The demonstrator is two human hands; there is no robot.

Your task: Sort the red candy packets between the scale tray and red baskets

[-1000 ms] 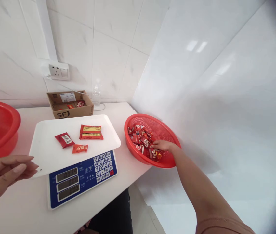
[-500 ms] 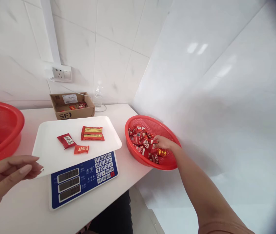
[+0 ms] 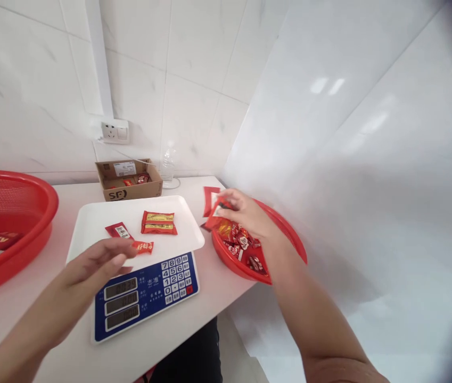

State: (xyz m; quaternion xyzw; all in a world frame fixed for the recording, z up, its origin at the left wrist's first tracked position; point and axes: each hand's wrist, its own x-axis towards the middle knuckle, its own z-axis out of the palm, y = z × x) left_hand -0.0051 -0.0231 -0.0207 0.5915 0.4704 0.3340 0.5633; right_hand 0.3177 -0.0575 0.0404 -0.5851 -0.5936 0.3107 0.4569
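My right hand [image 3: 245, 213] is closed on a red snack packet [image 3: 211, 203], held above the left rim of the red basket [image 3: 289, 234] that holds several red sweets. My left hand [image 3: 98, 260] hovers open, fingers stretched out, over the near left part of the white scale tray [image 3: 178, 223]. On that tray lie three red packets: a small one [image 3: 118, 231], a larger one with gold print [image 3: 158, 223], and a small orange-red one [image 3: 144, 247] by my fingertips. The blue scale panel [image 3: 146, 295] shows below.
A second, larger red basket [image 3: 30, 213] with a few packets stands at the left. A cardboard box [image 3: 130, 181] and a clear bottle [image 3: 167, 165] sit against the tiled wall, under a socket [image 3: 115, 132]. The table's front edge runs near my body.
My right hand has lifted out of the right basket with a red packet, moving left toward the tray. My left hand has moved right from the tray's corner to over the tray.
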